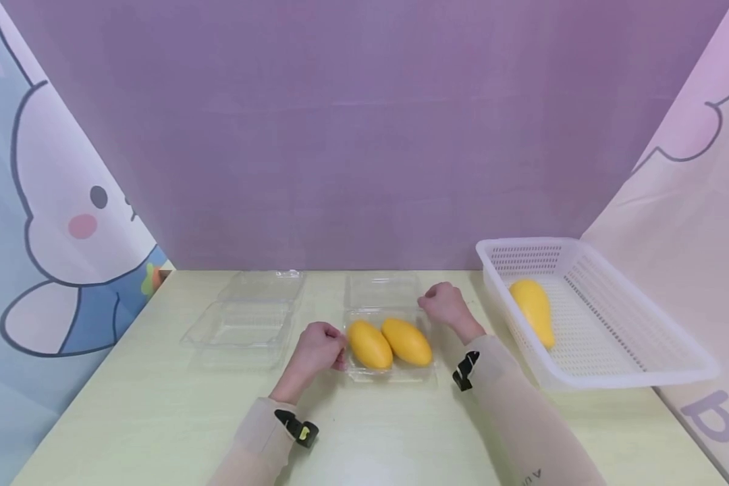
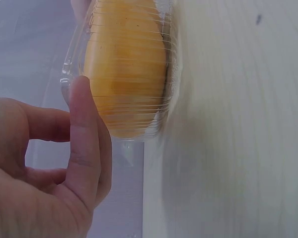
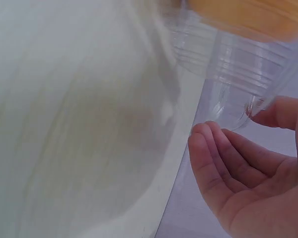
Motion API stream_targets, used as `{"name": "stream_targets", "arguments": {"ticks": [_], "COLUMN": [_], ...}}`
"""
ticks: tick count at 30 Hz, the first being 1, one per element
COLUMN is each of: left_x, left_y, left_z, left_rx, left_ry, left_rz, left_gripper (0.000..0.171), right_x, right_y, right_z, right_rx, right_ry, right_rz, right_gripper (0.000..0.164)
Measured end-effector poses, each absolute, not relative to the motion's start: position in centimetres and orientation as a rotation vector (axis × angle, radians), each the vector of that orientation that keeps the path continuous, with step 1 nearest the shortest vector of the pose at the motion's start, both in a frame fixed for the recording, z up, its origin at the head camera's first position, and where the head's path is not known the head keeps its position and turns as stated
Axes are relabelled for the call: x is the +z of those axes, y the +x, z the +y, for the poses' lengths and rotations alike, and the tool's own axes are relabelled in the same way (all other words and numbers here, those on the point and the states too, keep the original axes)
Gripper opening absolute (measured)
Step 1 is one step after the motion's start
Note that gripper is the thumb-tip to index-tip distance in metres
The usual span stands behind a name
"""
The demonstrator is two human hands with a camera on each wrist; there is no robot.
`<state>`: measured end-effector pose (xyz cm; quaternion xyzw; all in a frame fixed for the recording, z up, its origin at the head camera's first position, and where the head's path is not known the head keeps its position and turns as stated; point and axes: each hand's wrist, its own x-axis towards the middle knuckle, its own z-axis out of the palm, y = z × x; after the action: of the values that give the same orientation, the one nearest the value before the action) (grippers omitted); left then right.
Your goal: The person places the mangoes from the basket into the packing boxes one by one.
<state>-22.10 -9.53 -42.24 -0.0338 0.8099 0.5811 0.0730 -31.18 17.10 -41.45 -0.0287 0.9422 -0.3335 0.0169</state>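
An opened clear plastic clamshell box [image 1: 395, 376] stands mid-table with two yellow mangoes [image 1: 369, 345] side by side in its base. My left hand [image 1: 319, 347] is at the box's left side; in the left wrist view its bent fingers [image 2: 83, 129] hold the rim beside a mango, the thumb tip hidden. On the far right, my right hand [image 1: 448, 304] is beside the lid [image 1: 381, 293], which lies back behind the base. In the right wrist view the right thumb [image 3: 275, 113] touches the clear plastic edge, with curled fingers opposite, so the hand pinches the lid's edge.
Another open clear box [image 1: 246, 324] is on the table to the left. A white plastic basket [image 1: 638, 368] at right holds one yellow mango [image 1: 531, 307] against its left wall. A purple cloth [image 1: 364, 135] hangs behind the table [image 1: 127, 405].
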Motion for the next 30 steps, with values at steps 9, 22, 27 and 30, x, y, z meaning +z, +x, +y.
{"name": "stream_targets", "arguments": {"ticks": [9,22,27,30], "left_x": [-42.2,-42.1,-42.1,-42.2], "left_y": [-22.2,-22.2,-22.2,-22.2], "left_z": [-9.6,-9.7,-9.6,-9.7], "left_rx": [1.72,1.715,1.71,1.697], "left_ry": [-0.099,-0.105,-0.098,-0.094], "left_rz": [2.434,2.442,2.454,2.466], "left_gripper": [0.012,0.011,0.011,0.011], "right_x": [-40.8,-39.3,-38.3,-37.9], "right_y": [-30.7,-30.5,-30.2,-30.0], "right_z": [17.2,16.8,16.8,16.8], "right_rx": [-1.407,-1.827,-1.869,-1.905], "right_ry": [0.032,0.07,0.064,0.045], "right_rz": [2.722,2.569,2.564,2.561], "right_gripper": [0.04,0.044,0.042,0.039]}}
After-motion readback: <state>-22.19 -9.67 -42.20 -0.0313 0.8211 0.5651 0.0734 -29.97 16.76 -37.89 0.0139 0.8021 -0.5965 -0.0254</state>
